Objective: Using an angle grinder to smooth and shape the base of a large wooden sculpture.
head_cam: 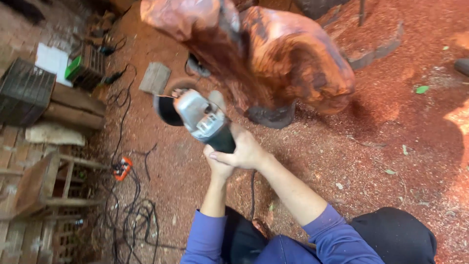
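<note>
An angle grinder (198,116) with a silver head and a dark disc guard (166,111) points up and left in front of me. Both hands grip its dark body. My right hand (244,149) wraps over the handle from the right. My left hand (218,166) sits under it, mostly covered by the right. Just beyond the grinder stands a large reddish-brown carved wood piece (288,58), glossy and rounded, resting on a dark base (271,116). The grinder's disc is a short way left of the wood, not touching it. A black cord (252,193) drops from the grinder toward my lap.
Red sawdust covers the ground. Tangled black cables (132,215) and an orange power strip (122,167) lie at the left. A wooden chair (41,183), crates (24,90), a grey board (155,77) and a green tool (74,68) sit along the left side.
</note>
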